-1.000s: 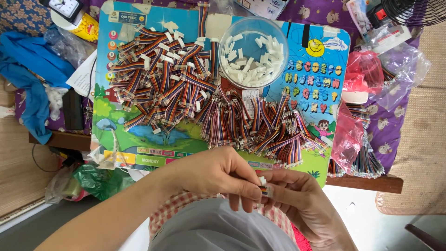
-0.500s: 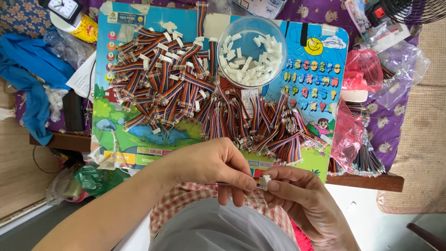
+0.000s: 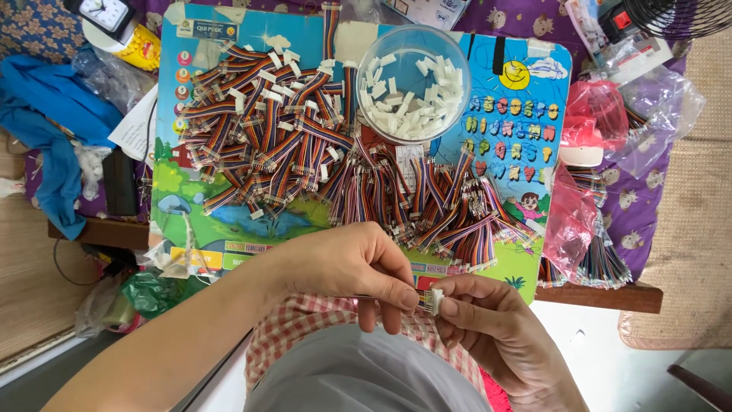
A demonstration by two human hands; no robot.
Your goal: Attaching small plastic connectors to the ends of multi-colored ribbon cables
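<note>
My left hand [image 3: 351,267] and my right hand [image 3: 488,324] meet just below the table's near edge. Between their fingertips sits a small white plastic connector [image 3: 435,300]; the right thumb and fingers pinch it, while the left fingertips press against its other side, where a thin cable end seems to lie hidden under the fingers. On the colourful picture board [image 3: 526,130] above lie two heaps of short rainbow ribbon cables, one with white connectors fitted [image 3: 267,137] and one spread near the front [image 3: 427,206]. A clear round bowl [image 3: 413,84] holds several loose white connectors.
Pink and clear plastic bags [image 3: 602,130] with more cables lie at the right. Blue cloth [image 3: 53,130] hangs at the left beside a yellow tin with a clock [image 3: 114,23]. A fan [image 3: 671,15] stands top right. A woven mat [image 3: 694,229] covers the floor.
Both hands have stayed at the table's edge working the connector; the left fingers shifted slightly over it, and the connector now shows more clearly between the fingertips.
</note>
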